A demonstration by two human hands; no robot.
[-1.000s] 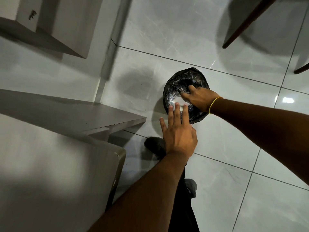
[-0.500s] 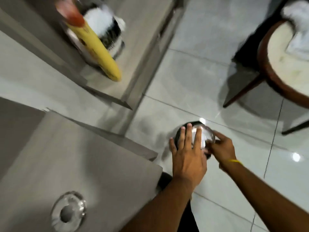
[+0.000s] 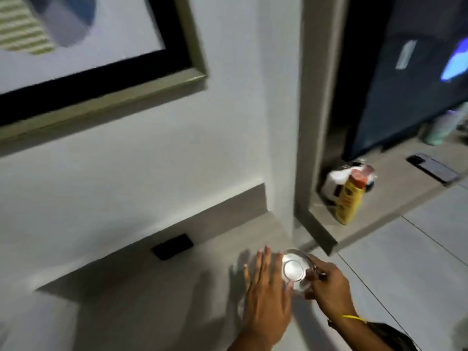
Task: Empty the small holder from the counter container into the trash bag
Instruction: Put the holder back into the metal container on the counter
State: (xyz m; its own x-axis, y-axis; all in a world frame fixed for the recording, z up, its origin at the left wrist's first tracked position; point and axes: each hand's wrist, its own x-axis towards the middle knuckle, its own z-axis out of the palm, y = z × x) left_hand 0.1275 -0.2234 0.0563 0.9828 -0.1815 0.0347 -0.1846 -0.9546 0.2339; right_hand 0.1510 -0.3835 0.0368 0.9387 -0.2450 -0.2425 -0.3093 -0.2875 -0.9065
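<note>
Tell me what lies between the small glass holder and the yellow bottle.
In the head view, only bare grey counter and the corner of the wall post lie between the glass holder, gripped by the right hand, and the yellow bottle.

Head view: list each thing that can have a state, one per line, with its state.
small glass holder: upright, held above the counter, looks empty.
right hand: fingers closed on the holder's rim.
left hand: open, flat, beside the holder, holding nothing.
yellow bottle: capped, tilted on the ledge.
phone: lying flat, screen dark.
black block: lying on the counter by the wall.
</note>
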